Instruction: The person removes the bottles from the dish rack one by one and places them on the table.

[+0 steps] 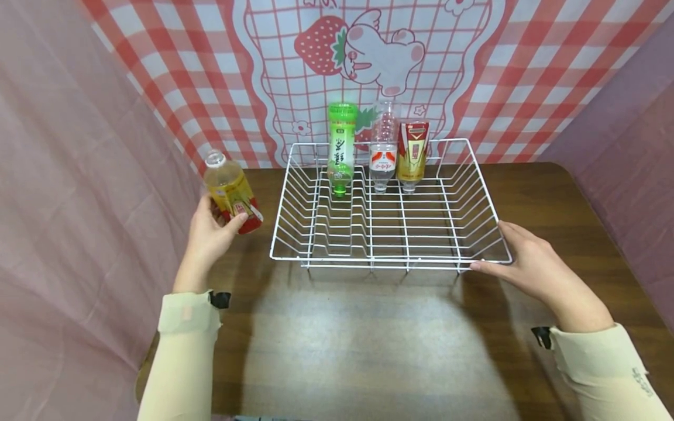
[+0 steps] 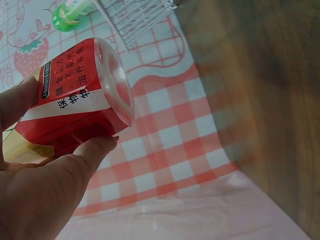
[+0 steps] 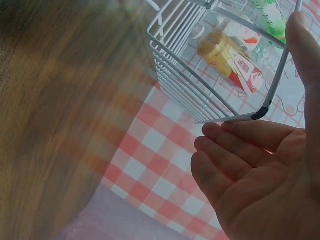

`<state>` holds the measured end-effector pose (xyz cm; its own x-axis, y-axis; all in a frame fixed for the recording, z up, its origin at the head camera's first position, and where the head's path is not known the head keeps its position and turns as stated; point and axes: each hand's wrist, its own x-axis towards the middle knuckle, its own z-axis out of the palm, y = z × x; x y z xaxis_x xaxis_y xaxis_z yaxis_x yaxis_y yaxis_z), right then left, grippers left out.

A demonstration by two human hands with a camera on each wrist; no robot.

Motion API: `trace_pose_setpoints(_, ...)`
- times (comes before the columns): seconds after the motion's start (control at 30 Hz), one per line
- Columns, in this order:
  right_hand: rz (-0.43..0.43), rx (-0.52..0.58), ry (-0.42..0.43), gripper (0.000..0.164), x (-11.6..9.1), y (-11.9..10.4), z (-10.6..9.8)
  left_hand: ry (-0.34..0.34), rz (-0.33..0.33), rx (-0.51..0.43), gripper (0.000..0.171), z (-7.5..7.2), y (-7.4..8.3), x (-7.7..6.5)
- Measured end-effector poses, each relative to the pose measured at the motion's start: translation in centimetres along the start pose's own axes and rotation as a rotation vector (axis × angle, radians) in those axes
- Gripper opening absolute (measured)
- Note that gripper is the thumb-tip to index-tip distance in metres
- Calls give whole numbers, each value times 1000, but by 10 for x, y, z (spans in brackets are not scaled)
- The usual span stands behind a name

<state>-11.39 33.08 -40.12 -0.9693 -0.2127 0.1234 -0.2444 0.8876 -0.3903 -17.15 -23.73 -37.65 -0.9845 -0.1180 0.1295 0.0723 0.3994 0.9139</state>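
Clearly, the hands are well apart, with a white wire rack point(image 1: 337, 258) between them. The left hand point(image 1: 207, 237) grips a yellow-and-red bottle point(image 1: 231, 190) around its lower part, the thumb showing across the label. That bottle is outside the rack, off the rack's left side, so the left hand is by far the nearer one and the right is across on the opposite side. Its long axis leans: the mouth points up and outward to the left, while the base is toward the rack. It seems held off the surface point(image 1: 347, 339), though how high I cannot tell. The right hand point(image 1: 537, 257) holds no bottle; it rests at the rack's near right corner, thumb on the front rim and fairly straight fingers against the outside of the right side, not closed round the wire. Ahead of both hands, in the far part of the rack, three bottles stand neck down in a row: a green bottle point(image 1: 342, 140) nearest the left hand, a clear bottle point(image 1: 383, 158) in the middle, and a red-and-gold bottle point(image 1: 413, 152) just beside that, nearest the right hand. The gripped bottle is therefore the opposite way up from those three, with a sideways gap between it and the rack.
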Motion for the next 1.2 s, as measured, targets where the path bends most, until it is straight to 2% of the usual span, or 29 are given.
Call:
trace_pose_setpoints(0.33,18,-4,-11,111,1,-1,-1,7,11,34,67,2,-24,6)
trace_pose_setpoints(1.2,26,4,-9,110,0,-2,-1,16,-21,91,66,6,-53,12)
